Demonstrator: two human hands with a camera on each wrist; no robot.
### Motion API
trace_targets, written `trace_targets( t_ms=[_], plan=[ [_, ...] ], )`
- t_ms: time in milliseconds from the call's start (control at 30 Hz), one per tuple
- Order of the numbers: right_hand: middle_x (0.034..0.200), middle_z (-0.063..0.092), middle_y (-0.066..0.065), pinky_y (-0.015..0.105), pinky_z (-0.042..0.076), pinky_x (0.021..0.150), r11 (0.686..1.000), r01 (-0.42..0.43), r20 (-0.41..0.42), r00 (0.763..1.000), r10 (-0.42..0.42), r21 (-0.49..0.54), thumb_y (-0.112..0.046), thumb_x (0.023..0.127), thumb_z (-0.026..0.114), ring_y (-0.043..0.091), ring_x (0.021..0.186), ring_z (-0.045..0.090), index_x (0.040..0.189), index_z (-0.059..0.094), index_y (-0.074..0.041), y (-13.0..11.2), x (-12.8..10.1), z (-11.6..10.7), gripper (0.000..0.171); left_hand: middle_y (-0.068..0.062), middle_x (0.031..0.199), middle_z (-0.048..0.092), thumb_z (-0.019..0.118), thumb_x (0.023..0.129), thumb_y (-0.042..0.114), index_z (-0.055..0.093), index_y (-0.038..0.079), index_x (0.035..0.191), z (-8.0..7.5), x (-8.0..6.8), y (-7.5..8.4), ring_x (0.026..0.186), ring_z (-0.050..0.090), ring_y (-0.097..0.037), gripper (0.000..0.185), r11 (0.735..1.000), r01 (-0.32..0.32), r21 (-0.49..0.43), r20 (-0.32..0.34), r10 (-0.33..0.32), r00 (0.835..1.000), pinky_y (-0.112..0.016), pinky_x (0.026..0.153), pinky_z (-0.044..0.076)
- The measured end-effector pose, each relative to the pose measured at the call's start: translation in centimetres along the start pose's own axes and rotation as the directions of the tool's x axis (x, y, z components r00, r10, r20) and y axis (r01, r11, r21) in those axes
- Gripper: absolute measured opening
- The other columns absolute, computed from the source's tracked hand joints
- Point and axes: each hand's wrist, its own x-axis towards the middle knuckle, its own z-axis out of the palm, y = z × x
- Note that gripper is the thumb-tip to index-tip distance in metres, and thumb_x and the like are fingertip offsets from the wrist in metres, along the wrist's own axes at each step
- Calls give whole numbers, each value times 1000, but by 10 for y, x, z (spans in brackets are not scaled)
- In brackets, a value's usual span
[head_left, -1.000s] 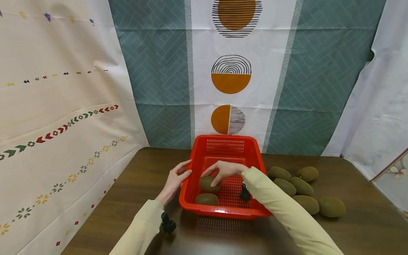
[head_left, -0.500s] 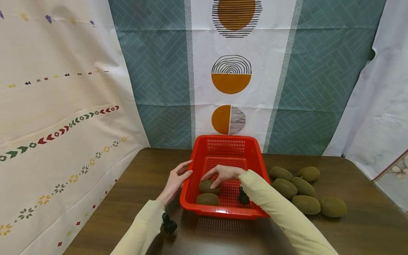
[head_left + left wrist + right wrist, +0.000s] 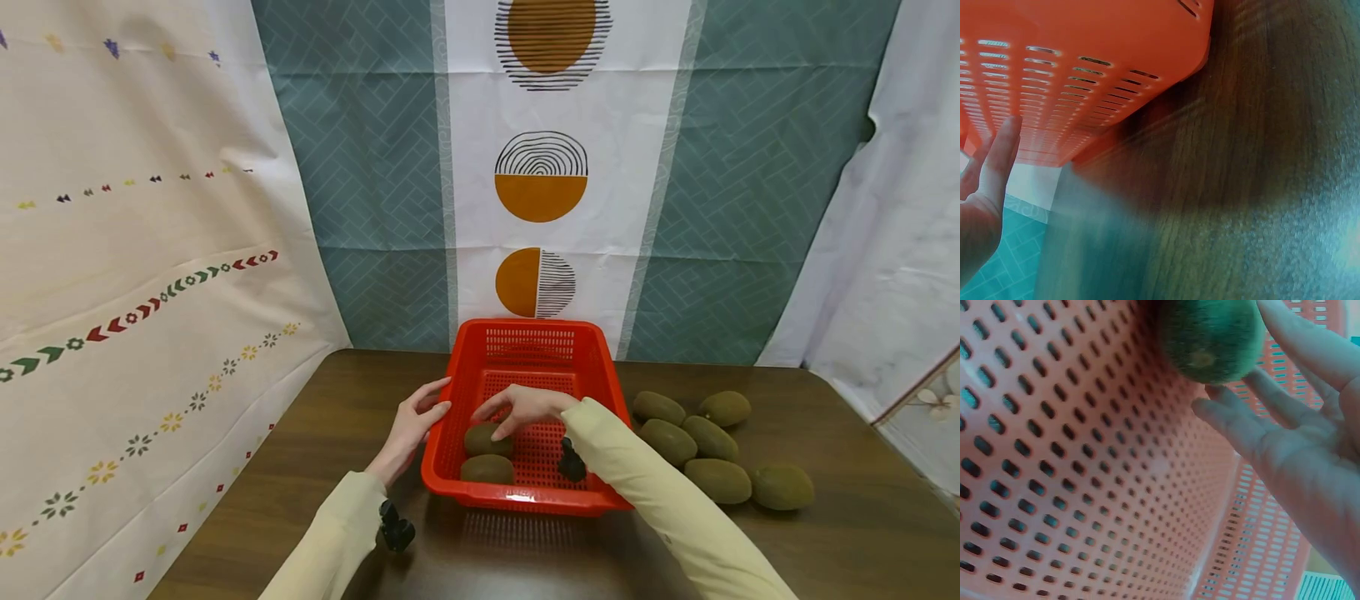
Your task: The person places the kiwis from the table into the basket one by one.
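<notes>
In the head view a red plastic basket (image 3: 555, 497) stands on the table, with two brown kiwis in its left part. My left hand (image 3: 408, 427) rests against the basket's left side. In the left wrist view a nearly straight finger (image 3: 1002, 147) lies along its slotted outer wall. Inside the basket, my right hand (image 3: 525, 403) is over the farther kiwi (image 3: 483, 442), its thumb and fingers spread and fairly straight. The right wrist view shows that kiwi (image 3: 1210, 337) beside the fingertips, not enclosed by them. The nearer kiwi (image 3: 487, 469) lies just in front of it.
Several more kiwis (image 3: 716, 481) lie in a loose group on the brown table (image 3: 300, 500), right of the basket. A patterned cloth (image 3: 375, 208) hangs behind the table, and a cream cloth (image 3: 187, 292) hangs at the left.
My right hand has lowered slightly over the farther kiwi, which has come forward, close to the nearer one. The right fingers look looser around it now. My left hand stays put.
</notes>
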Motion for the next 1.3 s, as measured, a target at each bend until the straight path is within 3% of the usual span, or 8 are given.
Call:
trace_targets(
  t_ms=[133,333,500,767,1033,1300],
  plan=[
    [122,52,16,32,47,82,999,21,-53,998,-23,-31,-5,82,65,36,111,46,126,52,-1,-9,-6,-5,46,-25,122,49,56,90,9,42,4,134,1,-1,1,100,55,-39,47,1000,4,2,10,-4,1000,-43,72,50],
    [119,55,7,38,49,78,1000,-1,-116,993,0,-4,-9,82,67,26,100,56,123,57,-9,-27,-17,-15,42,-27,121,48,57,89,8,42,4,134,0,0,-1,100,54,-41,47,1000,-8,0,7,8,1000,-44,72,50],
    [118,55,11,43,49,76,997,22,-134,991,-11,76,-5,82,65,25,93,60,124,55,-6,-37,-32,-27,43,-28,120,48,57,89,8,42,4,134,0,1,-1,99,54,-42,47,1000,-8,-18,11,8,1000,-44,72,50],
    [115,56,13,43,49,77,997,53,-162,986,-42,62,-3,83,64,26,91,61,122,55,-3,-46,-64,-43,40,-25,118,51,58,89,8,43,6,134,-1,0,0,97,55,-41,47,1000,10,-1,-1,-10,1000,-43,71,50],
    [114,57,13,44,49,77,996,80,-208,975,-71,39,-3,84,63,28,98,57,119,58,-3,-38,-103,-61,36,-26,119,50,58,89,8,43,5,134,-1,0,-2,97,55,-42,47,1000,7,-6,5,-7,1000,-43,70,50],
    [113,57,17,46,46,80,998,25,-230,973,-11,60,-4,85,62,36,103,53,119,57,0,-18,-150,-79,35,-26,119,50,58,89,8,44,5,133,0,1,-2,97,55,-42,47,1000,5,-7,6,-5,1000,-45,71,50]
  ],
)
